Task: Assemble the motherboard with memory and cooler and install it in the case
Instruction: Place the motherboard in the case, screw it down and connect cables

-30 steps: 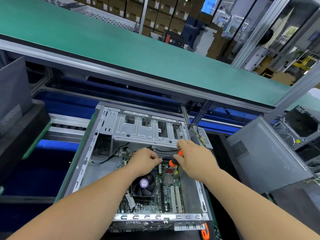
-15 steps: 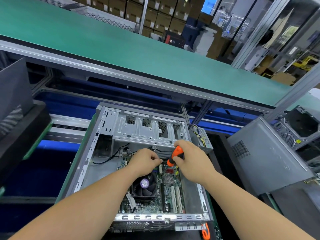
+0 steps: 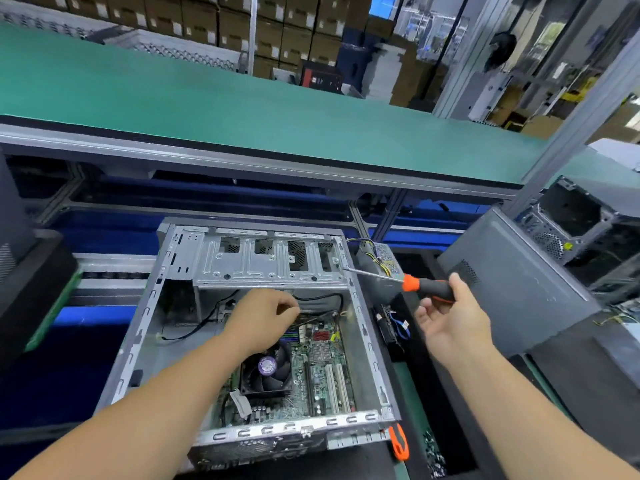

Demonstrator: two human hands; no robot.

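An open grey computer case [image 3: 367,344] lies flat in front of me. Inside it sits the green motherboard [image 3: 322,372] with a black cooler fan [image 3: 266,372] mounted on it. My left hand [image 3: 259,320] hovers inside the case above the board's far edge, its fingers curled with the tips together; whether it holds anything small is hidden. To the right of the case my right hand [image 3: 450,320] holds a screwdriver [image 3: 426,285] with an orange and black handle between thumb and palm. Its shaft points left toward the drive cage [image 3: 270,261].
A grey side panel [image 3: 519,282] leans at the right, with another open case [image 3: 581,220] behind it. A second orange tool [image 3: 398,441] and loose screws [image 3: 433,455] lie by the case's near right corner. A green conveyor [image 3: 242,98] runs across the back. A black unit [image 3: 31,282] stands at left.
My right hand has lifted the screwdriver out of the case and swung it to the right, clear of the board. My left hand has stayed over the board's far edge.
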